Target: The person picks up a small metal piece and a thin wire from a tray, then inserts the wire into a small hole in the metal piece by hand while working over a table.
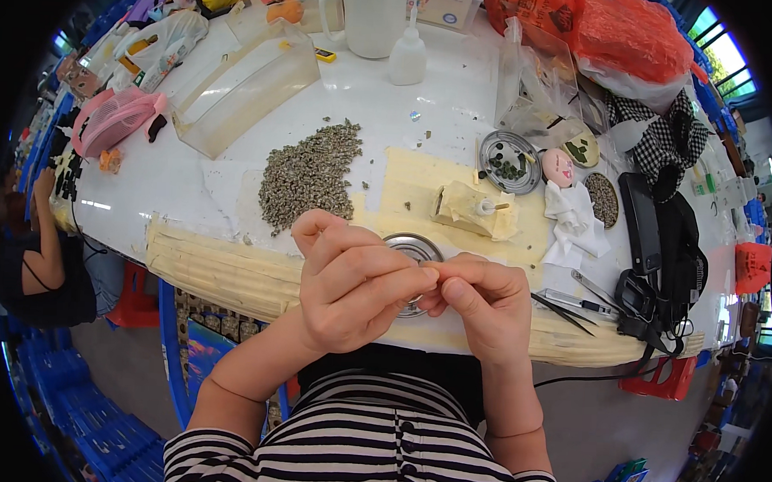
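Observation:
My left hand (350,286) and my right hand (488,308) meet fingertip to fingertip above the near edge of the table. Both are closed in a pinch, and whatever sits between the fingertips is too small or too hidden to name. Below them, partly covered by the fingers, is a round shiny metal dish (410,242). Beyond the left hand lies a heap of small grey-brown metallic-looking pieces (310,175). A tape-wrapped block (464,208) with a small white nozzle-like piece on it rests past the right hand.
Right of the hands lie tweezers (564,313), a craft knife (575,300) and a black strap (662,251). Farther back are a metal dish of dark green pieces (524,182), white tissue (574,222), a white squeeze bottle (408,59) and a clear plastic box (247,87). Another person (41,263) sits left.

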Demonstrator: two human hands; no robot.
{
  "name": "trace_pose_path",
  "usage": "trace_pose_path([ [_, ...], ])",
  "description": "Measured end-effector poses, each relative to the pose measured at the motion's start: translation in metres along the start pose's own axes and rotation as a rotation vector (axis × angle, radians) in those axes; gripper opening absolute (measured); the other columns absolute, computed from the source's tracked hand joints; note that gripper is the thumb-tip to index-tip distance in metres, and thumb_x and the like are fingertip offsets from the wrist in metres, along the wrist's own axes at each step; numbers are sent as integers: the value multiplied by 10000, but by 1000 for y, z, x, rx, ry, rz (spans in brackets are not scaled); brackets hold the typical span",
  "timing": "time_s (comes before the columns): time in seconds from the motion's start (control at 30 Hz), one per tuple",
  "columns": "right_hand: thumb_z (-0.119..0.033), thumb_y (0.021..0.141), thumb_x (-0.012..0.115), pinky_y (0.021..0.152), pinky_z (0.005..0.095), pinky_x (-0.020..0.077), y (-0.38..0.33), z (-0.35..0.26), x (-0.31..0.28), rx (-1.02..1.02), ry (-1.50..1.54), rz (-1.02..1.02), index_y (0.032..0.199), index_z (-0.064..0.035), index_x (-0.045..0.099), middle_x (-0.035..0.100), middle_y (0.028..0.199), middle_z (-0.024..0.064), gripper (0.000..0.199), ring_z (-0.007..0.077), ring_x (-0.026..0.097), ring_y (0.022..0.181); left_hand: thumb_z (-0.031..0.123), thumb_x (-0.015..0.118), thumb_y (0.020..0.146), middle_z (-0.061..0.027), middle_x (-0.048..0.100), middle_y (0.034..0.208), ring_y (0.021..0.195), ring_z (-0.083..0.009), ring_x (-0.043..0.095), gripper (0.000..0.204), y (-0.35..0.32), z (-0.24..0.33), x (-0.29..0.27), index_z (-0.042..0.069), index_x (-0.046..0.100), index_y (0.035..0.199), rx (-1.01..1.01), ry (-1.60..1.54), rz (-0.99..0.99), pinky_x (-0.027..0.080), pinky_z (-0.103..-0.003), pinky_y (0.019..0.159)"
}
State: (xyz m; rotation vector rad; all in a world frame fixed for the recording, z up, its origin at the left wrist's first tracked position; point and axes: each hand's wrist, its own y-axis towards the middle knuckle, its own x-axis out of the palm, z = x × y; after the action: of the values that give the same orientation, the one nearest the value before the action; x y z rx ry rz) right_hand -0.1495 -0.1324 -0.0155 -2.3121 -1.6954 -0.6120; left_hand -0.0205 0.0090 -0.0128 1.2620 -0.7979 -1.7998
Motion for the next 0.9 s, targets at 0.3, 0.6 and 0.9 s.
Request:
trace_pose_path([
  [0.3, -16, 936, 657, 723, 244, 568, 2, -1, 4, 72, 47, 26, 1074, 45, 686, 714, 954, 101, 154, 138, 693, 818, 152, 798, 725, 67, 614, 910, 785, -148, 533, 227, 3, 2, -4, 156, 743, 945, -15, -36, -50, 329, -354, 786],
  [0.6, 9, 894, 698, 707, 254, 557, 0, 2, 9, -67, -173, 158, 997, 29, 678, 703, 900, 68, 108, 129, 679, 794, 164, 797, 735, 72, 595, 891, 815, -149, 529, 228, 0, 4, -3, 173, 737, 955, -56, 101, -61, 330, -363, 860],
  [0.9, 29, 780, 769, 656, 288, 560, 7, 2, 23, -646, -1101, 260, 993, 25, 719, 712, 881, 136, 219, 229, 690, 740, 140, 790, 731, 58, 601, 885, 827, -162, 537, 200, 1, 7, 1, 157, 726, 919, -121, 183, -57, 316, -379, 879],
])
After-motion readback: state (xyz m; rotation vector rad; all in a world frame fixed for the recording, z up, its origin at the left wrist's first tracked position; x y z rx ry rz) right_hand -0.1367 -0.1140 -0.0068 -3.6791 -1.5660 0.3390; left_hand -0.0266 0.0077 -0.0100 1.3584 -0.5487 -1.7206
